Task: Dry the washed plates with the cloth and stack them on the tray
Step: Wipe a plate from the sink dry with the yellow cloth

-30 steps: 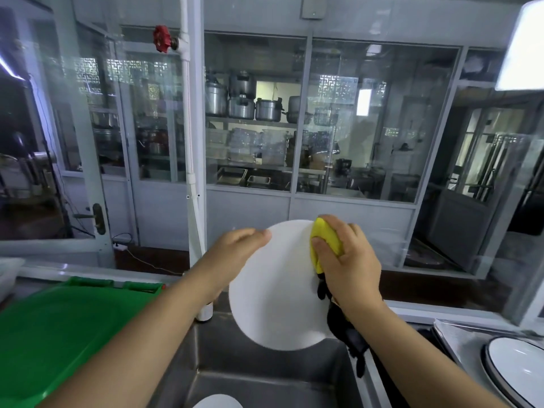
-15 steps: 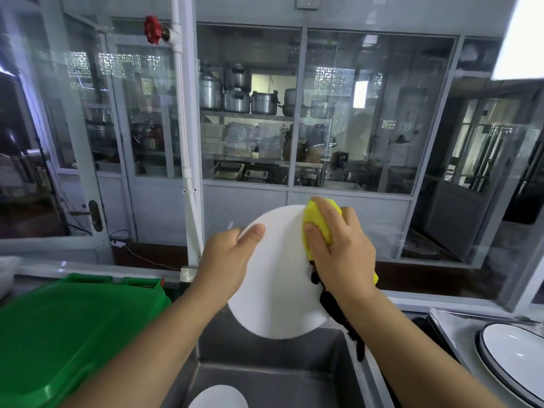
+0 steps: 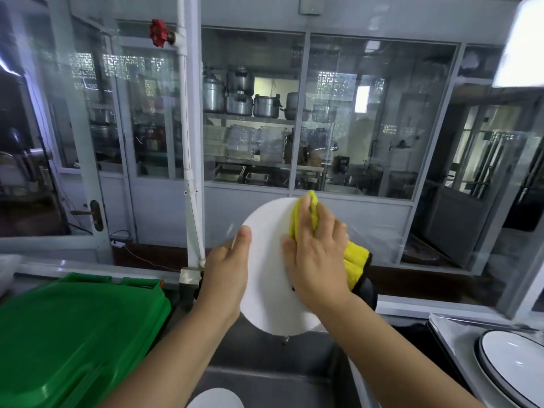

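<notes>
Fingers of your right hand (image 3: pixel 316 260) press the yellow cloth (image 3: pixel 306 220) flat on the plate's (image 3: pixel 269 278) upper right.
Your left hand (image 3: pixel 228 270) grips its left rim; the tray (image 3: pixel 450 334) lies lower right.

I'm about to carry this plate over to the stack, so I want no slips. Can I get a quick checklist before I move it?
1. Left hand grips the white plate by its edge: ok.
2. Right hand presses the yellow cloth on the plate: ok.
3. Plate fully dry: cannot tell.
4. Tray at the right, with a dark-rimmed plate on it: ok.
5. Another plate waits in the sink: ok.
</notes>
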`<state>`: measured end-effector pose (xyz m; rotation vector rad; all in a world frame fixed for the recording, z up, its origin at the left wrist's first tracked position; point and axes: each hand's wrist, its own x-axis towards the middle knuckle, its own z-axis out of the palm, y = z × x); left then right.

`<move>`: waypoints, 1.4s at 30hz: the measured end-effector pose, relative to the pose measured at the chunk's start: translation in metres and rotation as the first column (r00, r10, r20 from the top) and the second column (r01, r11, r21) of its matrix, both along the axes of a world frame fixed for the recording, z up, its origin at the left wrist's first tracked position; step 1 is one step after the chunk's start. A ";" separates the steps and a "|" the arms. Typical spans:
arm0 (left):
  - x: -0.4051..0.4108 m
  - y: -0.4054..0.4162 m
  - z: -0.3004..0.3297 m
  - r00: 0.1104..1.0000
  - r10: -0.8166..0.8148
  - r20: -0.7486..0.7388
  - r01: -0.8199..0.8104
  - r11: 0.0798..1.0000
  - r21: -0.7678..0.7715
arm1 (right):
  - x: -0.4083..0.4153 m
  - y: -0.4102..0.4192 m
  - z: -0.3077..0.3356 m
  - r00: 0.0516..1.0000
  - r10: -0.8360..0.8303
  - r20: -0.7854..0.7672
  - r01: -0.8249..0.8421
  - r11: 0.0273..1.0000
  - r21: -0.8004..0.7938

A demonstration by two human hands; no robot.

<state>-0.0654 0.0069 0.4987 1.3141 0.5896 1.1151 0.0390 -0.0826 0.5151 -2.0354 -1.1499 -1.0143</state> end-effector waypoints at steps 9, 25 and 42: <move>0.002 0.014 0.011 1.000 0.020 0.020 -0.020 0.999 -0.026 | -0.017 -0.008 -0.044 0.875 0.351 0.333 -0.237 0.911 -0.339; 0.006 -0.005 0.005 0.987 -0.052 -0.149 0.074 0.986 0.149 | 0.008 -0.008 0.010 0.903 0.210 0.375 -0.141 0.969 -0.203; -0.004 0.011 0.020 0.986 -0.107 0.125 0.110 0.994 -0.016 | 0.011 -0.017 -0.015 0.999 -0.041 -0.019 0.040 0.998 -0.046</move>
